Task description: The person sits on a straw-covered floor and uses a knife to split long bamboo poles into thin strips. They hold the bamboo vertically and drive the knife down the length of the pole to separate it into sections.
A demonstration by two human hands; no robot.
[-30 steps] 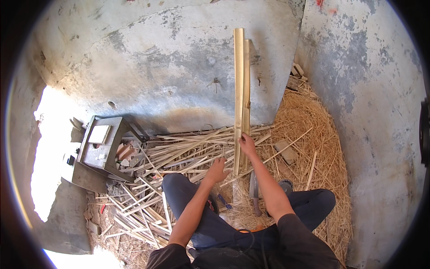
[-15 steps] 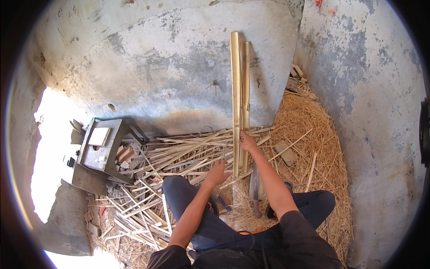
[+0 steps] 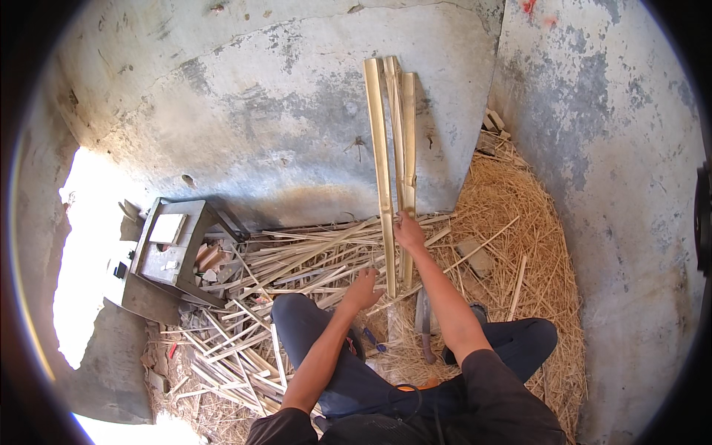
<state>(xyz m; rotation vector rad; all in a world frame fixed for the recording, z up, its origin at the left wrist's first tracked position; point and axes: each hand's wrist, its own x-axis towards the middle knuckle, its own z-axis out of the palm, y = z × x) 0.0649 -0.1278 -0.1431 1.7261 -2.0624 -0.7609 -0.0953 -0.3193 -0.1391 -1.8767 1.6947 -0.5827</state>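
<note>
Long split bamboo pieces stand nearly upright before the wall: a left piece (image 3: 379,148), a middle piece (image 3: 395,111) and a right piece (image 3: 409,141). My right hand (image 3: 409,231) is closed around the bamboo at its lower part, on the middle and right pieces; its fingertips are partly hidden. My left hand (image 3: 361,290) hovers just left of the left piece's lower end, fingers loosely bent and apart, with nothing visible in it. A long blade with a brown handle (image 3: 428,348) lies between my legs, beside my right forearm.
Many loose bamboo strips (image 3: 245,348) lie heaped at the left, and fine shavings (image 3: 512,200) pile up at the right. A worn wooden stool-like stand (image 3: 174,245) lies by the left wall opening. A blue-handled tool (image 3: 376,342) rests near my left leg. A concrete wall (image 3: 282,133) rises ahead.
The left bamboo piece has come apart from the others at the top and tilts leftward, so three pieces now show. Both hands have shifted only slightly.
</note>
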